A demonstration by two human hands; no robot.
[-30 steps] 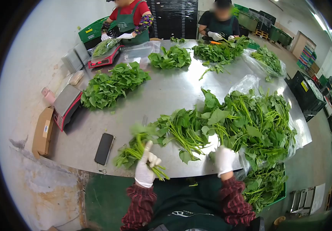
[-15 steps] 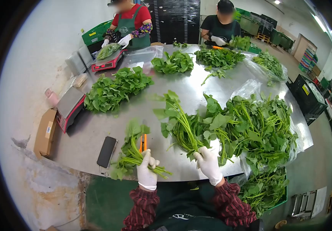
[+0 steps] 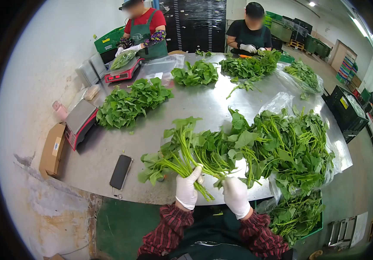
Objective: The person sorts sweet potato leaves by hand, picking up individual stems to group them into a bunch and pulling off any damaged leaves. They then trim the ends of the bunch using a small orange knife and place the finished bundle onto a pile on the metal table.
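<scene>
My left hand [image 3: 188, 189], in a white glove, grips a bunch of leafy green stems [image 3: 169, 157] by the stalks, leaves fanned out to the left and up. Beside it my right hand [image 3: 235, 195], also gloved, holds a second bunch of greens [image 3: 212, 149] by the stems. The two hands are close together over the front edge of the steel table [image 3: 186, 104], and the two bunches touch. A large pile of the same greens [image 3: 290, 143] lies on plastic just right of my hands.
A black phone [image 3: 120, 171] lies at the front left. Scales [image 3: 79, 121] and a cardboard box [image 3: 51, 149] stand on the left edge. More piles of greens [image 3: 128, 104] cover the table. Two people in aprons work at the far end. A crate of greens [image 3: 299, 214] sits low right.
My left hand has moved right with its bunch and joined my right hand. The right-hand bunch was lifted from the pile and now meets the left one; the orange tool is covered.
</scene>
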